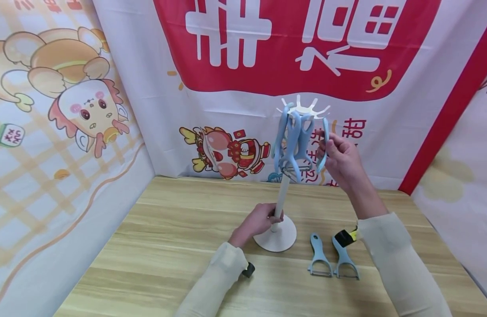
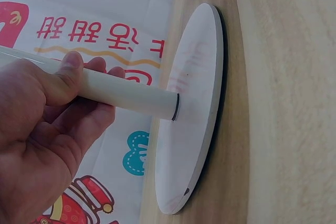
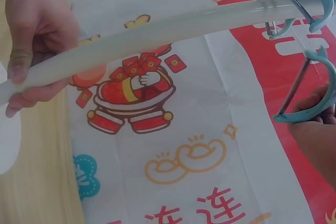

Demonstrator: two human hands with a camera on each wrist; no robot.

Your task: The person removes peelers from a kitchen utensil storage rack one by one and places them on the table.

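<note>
A white stand with a slim pole (image 1: 282,193) rises from a round base (image 1: 284,240) on the table. My left hand (image 1: 260,219) grips the pole low down, its thumb and fingers wrapped about it in the left wrist view (image 2: 47,114). Several light-blue peelers (image 1: 294,134) hang from the white hook crown (image 1: 304,111) at the top. At the crown's right side my right hand (image 1: 342,160) pinches another peeler (image 3: 307,115), held upright with its handle end up by the hooks and its blade end down.
Two more blue peelers, a left one (image 1: 317,250) and a right one (image 1: 342,253), lie on the wooden table (image 1: 168,255) right of the base. Behind the stand hangs a printed cloth (image 1: 164,145) in red and white. Another patterned cloth (image 1: 37,167) covers the left side.
</note>
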